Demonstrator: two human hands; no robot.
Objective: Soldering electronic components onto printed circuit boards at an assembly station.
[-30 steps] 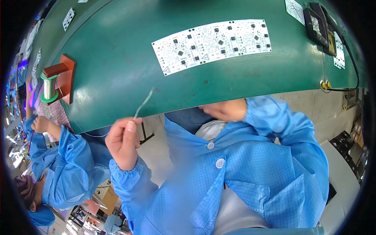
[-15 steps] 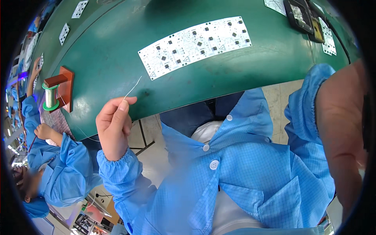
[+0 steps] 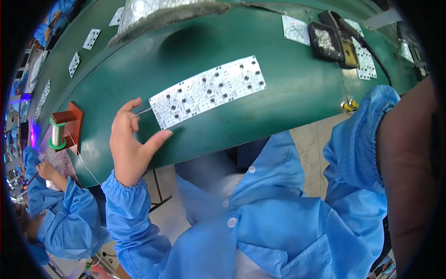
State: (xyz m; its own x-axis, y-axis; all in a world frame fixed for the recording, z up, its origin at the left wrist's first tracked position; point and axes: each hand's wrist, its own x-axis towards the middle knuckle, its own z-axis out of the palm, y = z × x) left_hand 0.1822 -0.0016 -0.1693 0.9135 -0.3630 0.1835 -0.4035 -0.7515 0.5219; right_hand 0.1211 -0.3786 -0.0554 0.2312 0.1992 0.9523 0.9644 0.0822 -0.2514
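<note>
My left hand point(image 3: 132, 139) is raised over the near edge of the green table, thumb spread away from the fingers. A thin solder wire point(image 3: 144, 111) sticks out between its fingers, the tip close to the left end of a long white circuit board panel point(image 3: 209, 91) dotted with black parts. The panel lies flat, and my hand is apart from it. From the left, loose wire trails off a green-flanged solder spool point(image 3: 57, 133) on a red-brown stand point(image 3: 77, 128). At the right edge, my right hand point(image 3: 411, 181) looms close and blurred; its fingers are hidden.
Black trays point(image 3: 325, 43) with silvery bits and a yellow sponge stand at the far right, near white boards point(image 3: 296, 30) and a cable. A foil-covered object point(image 3: 158, 16) is at the back. A co-worker in blue point(image 3: 69, 211) sits at the left.
My left thumb has opened away from the fingers, and the wire tip now points lower, toward the panel. The view has shifted, showing the foil-covered object and yellow-tipped items at the table's right edge.
</note>
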